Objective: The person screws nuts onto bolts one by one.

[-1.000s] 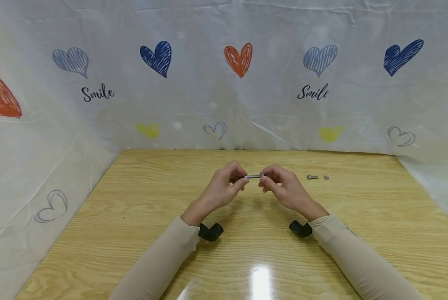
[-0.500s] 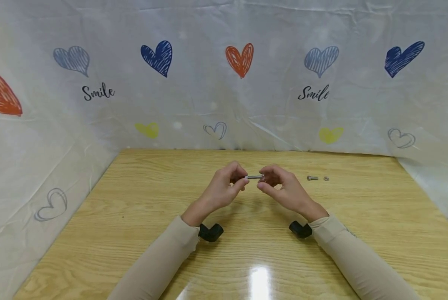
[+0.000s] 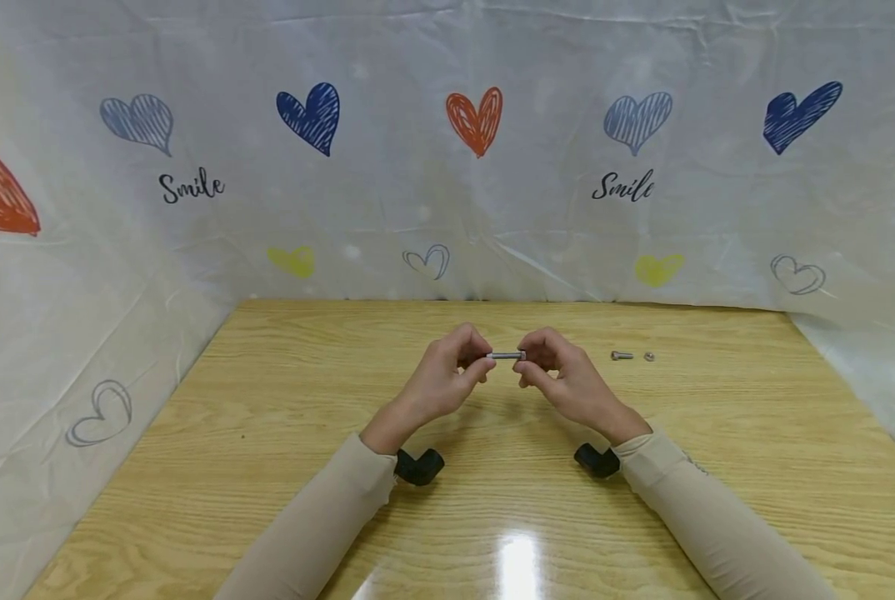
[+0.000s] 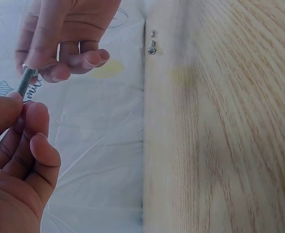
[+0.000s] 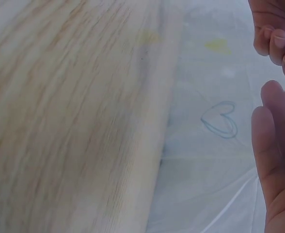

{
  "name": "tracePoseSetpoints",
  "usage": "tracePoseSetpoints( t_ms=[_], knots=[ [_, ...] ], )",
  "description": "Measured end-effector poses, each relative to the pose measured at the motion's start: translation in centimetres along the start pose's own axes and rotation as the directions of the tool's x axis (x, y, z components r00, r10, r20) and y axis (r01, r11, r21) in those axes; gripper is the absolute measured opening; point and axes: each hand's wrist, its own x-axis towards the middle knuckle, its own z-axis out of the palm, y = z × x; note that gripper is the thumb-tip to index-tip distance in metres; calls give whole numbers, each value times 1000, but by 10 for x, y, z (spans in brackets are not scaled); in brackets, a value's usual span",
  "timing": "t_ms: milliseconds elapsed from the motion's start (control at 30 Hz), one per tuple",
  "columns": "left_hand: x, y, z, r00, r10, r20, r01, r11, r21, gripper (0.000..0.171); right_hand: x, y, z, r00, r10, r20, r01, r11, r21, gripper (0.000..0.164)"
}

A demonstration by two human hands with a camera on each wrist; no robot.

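In the head view a silver bolt (image 3: 505, 356) lies level between my two hands, above the table. The thumb and index finger of my left hand (image 3: 447, 375) pinch its left end. At the other end sits a small nut (image 3: 522, 356), pinched by the thumb and index finger of my right hand (image 3: 567, 377). Seen from the left wrist, the threaded shank of the bolt (image 4: 23, 83) shows between the two sets of fingertips. The right wrist view shows only the outer fingers of both hands; the bolt is out of sight there.
A second, shorter bolt (image 3: 622, 356) and a loose nut (image 3: 649, 357) lie on the wooden table (image 3: 305, 500), right of my right hand. Behind the table hangs a white cloth (image 3: 387, 183) printed with hearts. Black wrist mounts (image 3: 420, 467) stick out below both wrists.
My right thumb and index finger spread apart around the nut half a second ago, and now pinch it again. The left hand keeps its hold on the bolt.
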Motion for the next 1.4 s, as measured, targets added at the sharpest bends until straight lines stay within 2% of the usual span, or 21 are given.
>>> tracePoseSetpoints(
  t_ms=[133,267,533,700,800,933,1067,1233,1400],
  knots=[
    [0,1,0,1000,-5,-1,5,1000,-10,6,0,20,1,1000,14,-9,-14,1000,-18,10],
    [0,1,0,1000,-10,6,10,1000,-14,6,0,23,0,1000,5,-14,-5,999,-40,5],
    [0,0,0,1000,-13,12,13,1000,-24,6,0,23,-1,1000,-7,-10,6,998,-68,10],
    [0,0,0,1000,-8,12,9,1000,-17,6,0,22,0,1000,-1,-20,0,999,-44,32],
    [1,-3,1,1000,-7,8,8,1000,-14,6,1,21,0,999,-25,-23,24,1000,-9,29],
    [3,-21,7,1000,-10,0,10,1000,-18,6,1,10,0,999,-43,-14,43,999,7,22],
    [4,-39,12,1000,-16,-6,16,1000,-26,7,0,-5,-2,1000,-28,0,28,1000,-3,17],
    [3,-43,12,1000,-9,-8,9,999,-38,8,0,10,-2,1000,8,-5,-8,1000,-20,10],
    [3,-42,11,1000,20,-1,-20,999,-40,7,0,24,-1,1000,-5,-14,4,1000,-22,6]
  ],
)
